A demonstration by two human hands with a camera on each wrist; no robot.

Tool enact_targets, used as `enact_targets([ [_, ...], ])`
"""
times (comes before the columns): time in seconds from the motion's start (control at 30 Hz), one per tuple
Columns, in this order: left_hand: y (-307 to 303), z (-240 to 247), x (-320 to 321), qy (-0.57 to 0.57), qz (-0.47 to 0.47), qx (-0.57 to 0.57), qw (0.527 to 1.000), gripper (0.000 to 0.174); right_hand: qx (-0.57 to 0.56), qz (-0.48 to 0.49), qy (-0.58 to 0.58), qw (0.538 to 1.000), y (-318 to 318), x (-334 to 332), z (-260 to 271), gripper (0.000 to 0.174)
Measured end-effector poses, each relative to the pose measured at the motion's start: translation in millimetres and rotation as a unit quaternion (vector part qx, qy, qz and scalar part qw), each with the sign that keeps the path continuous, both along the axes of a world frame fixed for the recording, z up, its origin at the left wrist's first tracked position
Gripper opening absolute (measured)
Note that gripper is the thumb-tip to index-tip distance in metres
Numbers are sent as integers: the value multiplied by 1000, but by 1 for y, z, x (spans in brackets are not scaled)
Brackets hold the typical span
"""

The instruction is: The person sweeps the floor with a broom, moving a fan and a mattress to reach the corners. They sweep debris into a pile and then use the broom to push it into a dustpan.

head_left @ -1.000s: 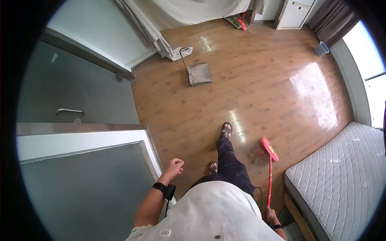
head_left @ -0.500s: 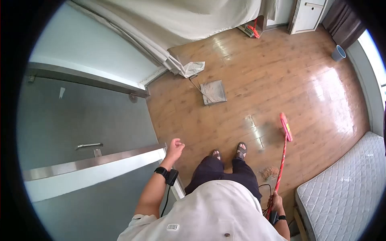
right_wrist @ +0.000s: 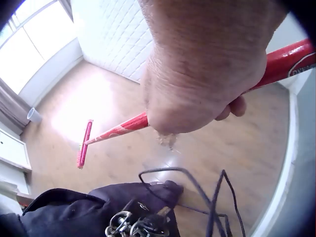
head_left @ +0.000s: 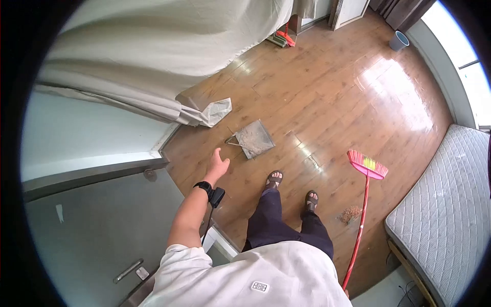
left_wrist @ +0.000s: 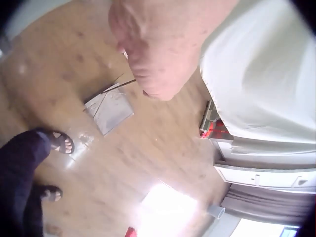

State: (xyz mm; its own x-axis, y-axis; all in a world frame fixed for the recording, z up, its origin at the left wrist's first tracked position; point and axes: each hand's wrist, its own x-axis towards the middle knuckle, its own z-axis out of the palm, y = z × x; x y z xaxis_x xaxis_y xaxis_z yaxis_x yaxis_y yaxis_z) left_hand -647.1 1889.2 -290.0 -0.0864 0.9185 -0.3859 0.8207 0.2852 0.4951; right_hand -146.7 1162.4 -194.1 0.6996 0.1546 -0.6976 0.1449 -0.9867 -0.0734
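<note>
In the head view my left hand [head_left: 217, 166] hangs in the air beside the metal dustpan [head_left: 254, 139], fingers loosely extended and holding nothing. The dustpan holds dusty debris; its thin handle points towards that hand. In the left wrist view the hand [left_wrist: 158, 49] covers part of the handle above the dustpan [left_wrist: 109, 112]. My right hand [right_wrist: 202, 84] grips the red broom stick [right_wrist: 131, 126]; in the head view it barely shows at the bottom edge. The pink broom head [head_left: 367, 166] has its bristles pointing away from me. A small debris pile [head_left: 349, 215] lies left of the stick.
A mattress [head_left: 442, 220] on a low frame stands at the right. A blue bucket [head_left: 399, 41] is near the window wall. Long beige cloth [head_left: 153, 46] hangs at the upper left, a white bag [head_left: 219, 111] by its foot. The glass door [head_left: 102, 220] is at the left.
The person has stepped and turned, so the dustpan is now closer to the left hand. That hand's fingers have loosened and reach forward. The broom head has moved off the debris pile and turned.
</note>
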Motion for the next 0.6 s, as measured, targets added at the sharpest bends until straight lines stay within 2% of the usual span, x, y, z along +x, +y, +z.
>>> enact_targets([
  [0.07, 38, -8, 4, 25, -19, -15, 999, 65, -5, -11, 11, 1000, 12, -25, 25, 51],
  [0.13, 64, -32, -3, 44, -57, 37, 997, 70, -12, -26, 21, 999, 17, -54, 51, 51],
  [0.23, 94, -52, -5, 50, -84, 6, 995, 71, -11, -64, 34, 997, 22, -109, 78, 51],
  [0.27, 103, -66, -11, 42, -99, 3, 994, 71, -8, -79, 36, 996, 24, -128, 82, 51],
  [0.3, 108, -86, -19, 6, -83, -51, 995, 70, -5, -96, 35, 995, 25, -147, 89, 52],
  [0.37, 117, -112, 4, -73, -74, -120, 987, 65, 0, -140, 25, 990, 32, -184, 109, 52],
  [0.4, 120, -118, 18, -115, -77, -133, 981, 60, 5, -163, 19, 986, 50, -204, 115, 53],
  [0.43, 120, -121, 12, -73, -123, -151, 978, 52, 45, -133, 29, 990, 119, -202, 139, 52],
  [0.47, 115, -122, 1, -27, -168, -163, 972, 44, 90, -247, 46, 964, 134, -215, 140, 47],
  [0.53, 102, -110, 9, 31, -220, -94, 971, 31, 77, -422, 59, 901, 167, -226, 150, 42],
  [0.6, 91, -129, 3, 23, -256, 14, 966, 28, 76, -461, 60, 882, 165, -229, 143, 40],
])
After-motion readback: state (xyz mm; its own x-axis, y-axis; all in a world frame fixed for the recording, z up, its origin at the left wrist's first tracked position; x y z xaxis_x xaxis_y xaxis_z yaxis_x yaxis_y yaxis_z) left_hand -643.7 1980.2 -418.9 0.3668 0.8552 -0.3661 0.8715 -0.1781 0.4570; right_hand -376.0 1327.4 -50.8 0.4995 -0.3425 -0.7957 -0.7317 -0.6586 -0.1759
